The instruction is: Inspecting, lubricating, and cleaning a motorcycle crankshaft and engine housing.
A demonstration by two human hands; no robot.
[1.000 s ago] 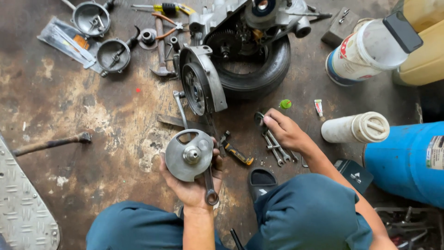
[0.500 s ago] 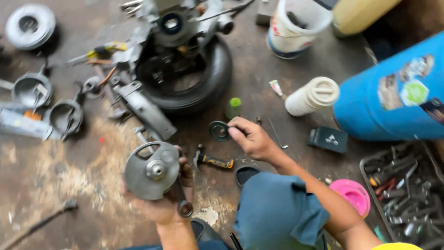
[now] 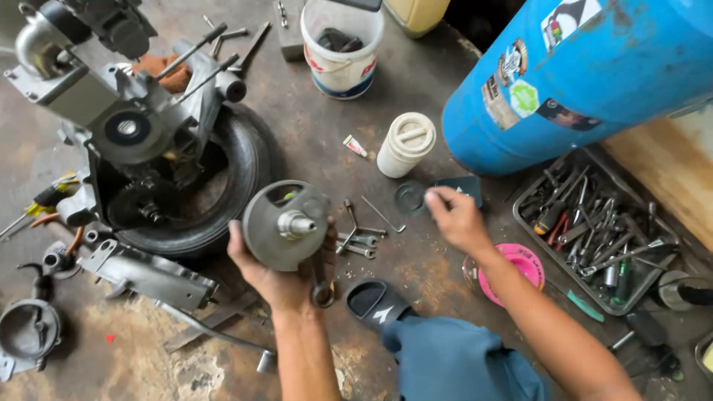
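Observation:
My left hand [image 3: 276, 276] grips a round grey metal pulley [image 3: 286, 223] with a short shaft in its middle, held above the floor beside the tyre. A wrench [image 3: 321, 286] hangs by the same palm. My right hand [image 3: 457, 219] pinches a thin round metal disc [image 3: 409, 199] at its edge, over the floor near a cream lidded jar [image 3: 405, 144]. Loose bolts and a hex key [image 3: 362, 234] lie on the floor between my hands.
An engine block on a black tyre [image 3: 223, 186] sits at the left with a grey cover [image 3: 148, 271] beside it. A blue drum [image 3: 587, 74], a tool tray [image 3: 601, 230], a pink bowl [image 3: 520, 271] and a white bucket [image 3: 342, 48] stand around.
The view has swung right. My right hand has carried the thin disc to the right, towards the jar. My left hand still holds the pulley.

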